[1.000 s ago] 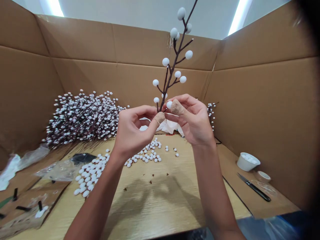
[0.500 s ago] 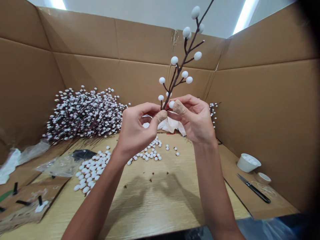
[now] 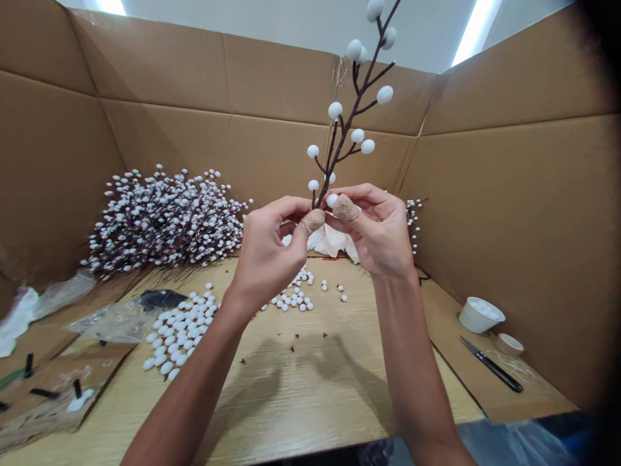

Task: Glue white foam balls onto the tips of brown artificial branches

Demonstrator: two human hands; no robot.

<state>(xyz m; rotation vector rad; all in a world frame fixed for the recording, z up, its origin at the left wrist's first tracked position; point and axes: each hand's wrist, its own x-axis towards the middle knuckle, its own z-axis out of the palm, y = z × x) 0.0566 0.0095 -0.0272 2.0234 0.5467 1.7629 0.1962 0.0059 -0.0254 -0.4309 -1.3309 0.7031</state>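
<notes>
My left hand pinches the lower end of a dark brown artificial berry branch, which tilts up to the right and carries several white berries. My right hand is closed on one white berry, held between thumb and fingers right beside the stem. Tan wrapping covers both thumb tips. Whether this berry sits on a twig of the branch is hidden by the fingers. One twig at the upper right has a bare tip.
A big heap of finished-looking berry branches lies at the back left. Loose white berries cover the table's left and middle. To the right are a white cup, a tape roll and a black-handled knife. Cardboard walls surround the table.
The branch has shifted slightly and its upper part sits a little higher and further left. Both hands keep their grips near the stem's lower end.
</notes>
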